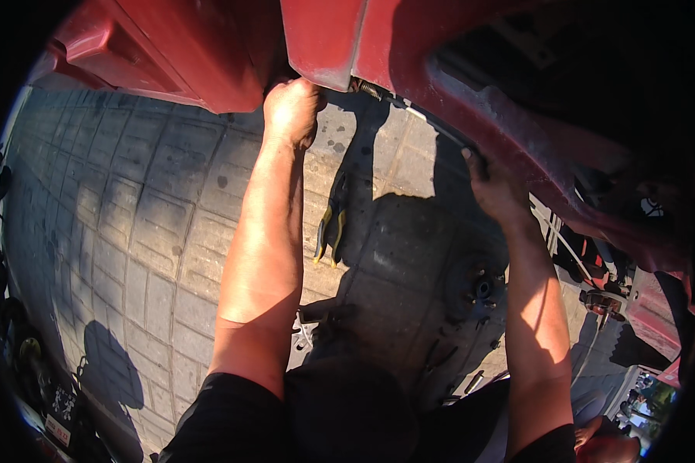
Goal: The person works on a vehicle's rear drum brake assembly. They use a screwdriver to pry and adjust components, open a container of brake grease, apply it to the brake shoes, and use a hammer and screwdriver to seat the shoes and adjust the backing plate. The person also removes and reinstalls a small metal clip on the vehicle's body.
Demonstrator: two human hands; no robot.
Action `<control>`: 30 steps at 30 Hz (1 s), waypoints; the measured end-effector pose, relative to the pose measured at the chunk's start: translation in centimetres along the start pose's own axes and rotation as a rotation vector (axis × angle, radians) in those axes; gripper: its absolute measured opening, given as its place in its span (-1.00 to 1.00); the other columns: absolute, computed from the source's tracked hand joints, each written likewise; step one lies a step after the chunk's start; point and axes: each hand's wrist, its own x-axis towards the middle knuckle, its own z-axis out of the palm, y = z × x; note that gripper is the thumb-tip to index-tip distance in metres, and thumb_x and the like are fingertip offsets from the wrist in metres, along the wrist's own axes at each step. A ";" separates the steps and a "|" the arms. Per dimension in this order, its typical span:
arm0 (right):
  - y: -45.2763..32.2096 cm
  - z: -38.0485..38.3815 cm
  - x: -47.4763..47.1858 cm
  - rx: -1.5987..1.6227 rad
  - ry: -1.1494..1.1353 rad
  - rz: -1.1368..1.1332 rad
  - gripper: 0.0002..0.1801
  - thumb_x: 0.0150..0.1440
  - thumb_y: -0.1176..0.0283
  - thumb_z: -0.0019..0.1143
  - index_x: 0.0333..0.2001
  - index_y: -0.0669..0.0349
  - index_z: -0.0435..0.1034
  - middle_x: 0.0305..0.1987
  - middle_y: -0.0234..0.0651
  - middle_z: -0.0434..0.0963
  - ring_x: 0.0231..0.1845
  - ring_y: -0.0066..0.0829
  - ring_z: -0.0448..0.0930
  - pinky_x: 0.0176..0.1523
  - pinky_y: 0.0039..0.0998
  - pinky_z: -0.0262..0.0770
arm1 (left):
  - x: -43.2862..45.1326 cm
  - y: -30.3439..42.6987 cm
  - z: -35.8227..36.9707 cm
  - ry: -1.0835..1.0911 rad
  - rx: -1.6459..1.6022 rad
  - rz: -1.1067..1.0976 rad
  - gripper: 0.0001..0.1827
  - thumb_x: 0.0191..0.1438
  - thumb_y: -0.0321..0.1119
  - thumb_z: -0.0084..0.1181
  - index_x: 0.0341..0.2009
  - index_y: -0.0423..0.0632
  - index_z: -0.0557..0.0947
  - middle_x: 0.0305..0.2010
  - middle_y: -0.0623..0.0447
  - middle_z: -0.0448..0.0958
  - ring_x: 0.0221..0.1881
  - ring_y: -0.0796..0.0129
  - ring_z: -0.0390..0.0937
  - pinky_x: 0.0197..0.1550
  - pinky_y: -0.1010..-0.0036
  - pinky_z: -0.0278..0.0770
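Note:
My left hand (pixel 292 110) reaches up, fingers curled, at the lower edge of a red body panel (pixel 318 46); what it grips, if anything, is hidden. Beside it a small coil spring (pixel 370 89) sits on a thin cable or rod (pixel 449 134) running along the rim of the red bodywork. My right hand (pixel 492 179) is in shadow against that rim, its thumb near the cable; the fingers are hard to make out. On the paving between my forearms lie pliers with yellow-and-dark handles (pixel 330 231).
Dark round metal parts (pixel 480 286) and small loose pieces rest on the shaded paving at centre right. Red-and-metal vehicle parts (pixel 605 304) stand at the right. Part of another person (pixel 605 440) shows at bottom right. A dark object with a chain (pixel 37 376) is at lower left.

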 end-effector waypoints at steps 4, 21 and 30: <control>-0.1 -0.1 0.0 -0.001 0.001 -0.002 -0.31 0.32 -0.19 -0.32 0.31 0.03 0.26 0.33 0.02 0.35 0.35 0.11 0.30 0.35 -0.09 0.23 | -0.2 0.6 0.6 0.081 -0.046 -0.057 -0.73 0.05 -0.17 0.27 -0.47 -0.11 0.59 -0.55 0.14 0.45 -0.61 0.49 0.28 -0.53 0.54 0.22; 0.1 0.3 -0.1 -0.007 0.056 -0.014 -0.32 0.32 -0.22 -0.34 0.28 -0.03 0.30 0.32 -0.05 0.38 0.34 0.08 0.33 0.34 -0.10 0.26 | -1.0 1.2 0.4 0.053 -0.241 -0.068 -0.93 0.03 -0.38 0.12 -0.43 -0.08 0.56 -0.49 0.13 0.46 -0.54 0.46 0.34 -0.54 0.50 0.24; 0.2 0.5 0.1 -0.021 0.016 0.008 -0.28 0.32 -0.24 -0.36 0.32 0.01 0.24 0.35 -0.03 0.34 0.37 0.09 0.29 0.36 -0.10 0.23 | -1.3 1.2 0.4 0.092 -0.381 -0.098 -0.99 0.01 -0.49 0.04 -0.42 -0.11 0.52 -0.53 0.15 0.38 -0.57 0.47 0.28 -0.58 0.53 0.17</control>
